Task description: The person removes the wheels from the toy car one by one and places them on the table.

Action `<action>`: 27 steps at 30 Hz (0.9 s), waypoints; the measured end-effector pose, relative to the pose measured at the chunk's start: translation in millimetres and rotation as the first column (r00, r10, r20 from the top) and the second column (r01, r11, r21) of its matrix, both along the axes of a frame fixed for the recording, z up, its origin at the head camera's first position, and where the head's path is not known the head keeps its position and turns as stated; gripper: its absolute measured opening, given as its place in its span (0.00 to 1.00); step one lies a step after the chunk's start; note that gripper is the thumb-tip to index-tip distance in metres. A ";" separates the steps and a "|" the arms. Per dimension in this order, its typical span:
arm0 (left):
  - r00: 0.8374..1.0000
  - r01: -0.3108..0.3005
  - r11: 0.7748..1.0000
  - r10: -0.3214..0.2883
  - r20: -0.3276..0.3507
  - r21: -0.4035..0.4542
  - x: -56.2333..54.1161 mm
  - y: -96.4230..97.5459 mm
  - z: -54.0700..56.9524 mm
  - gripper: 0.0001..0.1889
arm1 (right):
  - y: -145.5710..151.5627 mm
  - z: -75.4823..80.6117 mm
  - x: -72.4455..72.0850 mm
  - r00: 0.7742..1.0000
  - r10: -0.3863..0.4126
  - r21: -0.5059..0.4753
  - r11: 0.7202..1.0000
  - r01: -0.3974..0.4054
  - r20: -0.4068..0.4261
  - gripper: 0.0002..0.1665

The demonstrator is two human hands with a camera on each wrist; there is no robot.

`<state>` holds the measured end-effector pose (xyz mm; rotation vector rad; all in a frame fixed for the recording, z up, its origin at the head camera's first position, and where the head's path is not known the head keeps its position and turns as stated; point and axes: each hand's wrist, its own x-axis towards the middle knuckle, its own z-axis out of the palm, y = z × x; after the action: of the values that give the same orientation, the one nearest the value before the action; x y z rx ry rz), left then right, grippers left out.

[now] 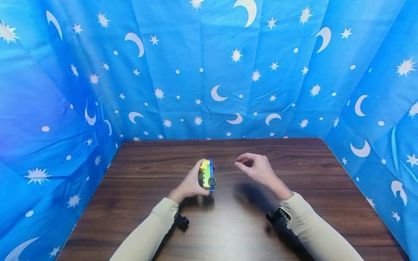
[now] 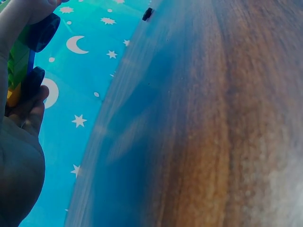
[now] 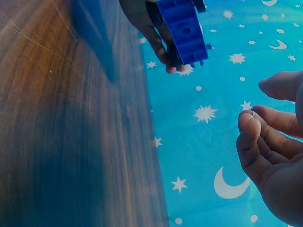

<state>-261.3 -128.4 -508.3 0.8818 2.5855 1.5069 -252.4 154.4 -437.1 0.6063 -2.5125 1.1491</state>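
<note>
My left hand [image 1: 190, 183] grips a toy car built of plastic bricks, thumb at its near end and fingers at its far end. The toy car [image 1: 206, 177] is tipped on its side above the table, with yellow and green bricks on a blue base and black wheels. Its hollow blue underside [image 3: 182, 28] faces my right hand in the right wrist view. Off to the right of the car, my right hand [image 1: 259, 169] hovers with loosely bent fingers and nothing between them. In the left wrist view, palm and fingers hide part of the car's bricks [image 2: 16, 61].
A dark wood-grain table [image 1: 156, 152] lies below both hands. Blue cloth [image 1: 209, 79] with white moons and stars hangs behind it and along both sides. Black wrist cameras [image 1: 182, 221] are strapped at both cuffs. A small dark item [image 2: 147, 14] shows by the table's edge.
</note>
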 end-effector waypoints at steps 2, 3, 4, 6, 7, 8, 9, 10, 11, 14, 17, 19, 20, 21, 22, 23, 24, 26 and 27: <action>1.000 0.000 1.000 0.000 0.001 0.001 0.0 0.1 0.0 0.57 | -2.8 -0.6 1.3 1.000 0.023 -0.002 1.000 -0.023 0.001 0.06; 1.000 -0.002 1.000 0.002 0.002 0.001 0.2 0.2 0.2 0.57 | -4.2 -0.8 1.7 0.999 0.033 -0.005 0.999 -0.033 0.002 0.06; 1.000 -0.003 1.000 0.003 0.002 0.001 0.2 0.2 0.4 0.57 | -5.5 -0.8 2.2 0.999 0.041 -0.005 0.999 -0.041 0.000 0.06; 1.000 -0.002 1.000 0.002 0.002 0.004 0.2 0.4 0.8 0.57 | -7.8 -0.7 3.3 0.999 0.051 -0.005 0.999 -0.051 -0.002 0.06; 1.000 -0.002 1.000 0.002 0.002 0.004 0.1 0.4 0.9 0.58 | -8.9 -0.6 3.8 0.999 0.053 -0.005 0.999 -0.053 0.001 0.05; 1.000 -0.001 1.000 0.001 0.003 0.004 0.2 0.5 1.3 0.58 | -10.0 -0.5 4.0 0.999 0.051 -0.005 0.999 -0.051 0.005 0.06; 1.000 -0.002 1.000 0.002 0.003 0.004 0.3 0.5 1.5 0.58 | -11.0 -0.2 4.4 0.999 0.050 -0.005 0.999 -0.050 0.011 0.06; 1.000 -0.002 1.000 0.002 0.004 0.003 0.4 0.5 1.8 0.58 | -12.1 0.2 5.0 0.999 0.049 -0.003 0.999 -0.049 0.019 0.06; 1.000 -0.002 1.000 0.002 0.006 0.002 0.6 0.5 2.1 0.58 | -13.1 0.5 5.4 0.999 0.048 -0.001 0.999 -0.048 0.026 0.06; 1.000 -0.006 1.000 0.006 0.007 0.000 1.1 0.4 3.1 0.58 | -16.0 0.9 6.0 0.998 0.048 0.004 0.999 -0.049 0.045 0.07; 1.000 -0.007 1.000 0.007 0.005 0.000 1.2 0.0 3.5 0.58 | -18.9 1.2 6.7 0.997 0.054 0.009 0.998 -0.055 0.057 0.07; 1.000 -0.007 1.000 0.007 0.001 0.002 1.1 -0.2 3.6 0.58 | -20.8 1.8 7.7 0.996 0.061 0.010 0.998 -0.062 0.061 0.06; 1.000 -0.008 1.000 0.008 -0.002 0.001 1.0 -0.3 3.5 0.58 | -21.8 2.2 8.5 0.996 0.065 0.010 0.998 -0.066 0.063 0.06; 1.000 -0.010 1.000 0.010 -0.002 0.001 0.8 -0.4 3.3 0.58 | -22.9 2.3 8.8 0.996 0.069 0.010 0.997 -0.070 0.064 0.06; 1.000 -0.010 1.000 0.010 -0.005 0.000 0.5 -0.6 3.0 0.58 | -24.1 2.6 9.5 0.995 0.075 0.009 0.997 -0.075 0.065 0.06; 1.000 -0.013 1.000 0.013 -0.005 -0.001 0.4 -0.7 2.8 0.58 | -25.3 3.0 10.1 0.994 0.082 0.007 0.997 -0.082 0.069 0.06; 1.000 -0.016 1.000 0.016 -0.006 -0.001 0.2 -0.9 2.5 0.58 | -26.5 3.0 10.5 0.993 0.089 0.005 0.996 -0.089 0.072 0.06; 1.000 -0.022 1.000 0.022 0.000 -0.002 0.1 -1.1 2.4 0.58 | -28.9 2.9 11.1 0.992 0.100 0.002 0.995 -0.100 0.075 0.06; 1.000 -0.023 1.000 0.023 0.004 0.000 0.1 -1.2 2.4 0.58 | -30.1 2.6 10.8 0.992 0.105 0.001 0.994 -0.106 0.075 0.06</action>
<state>-261.2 -129.6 -505.9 0.8507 2.6013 1.5129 -241.6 124.3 -434.5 0.7177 -2.5738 1.2249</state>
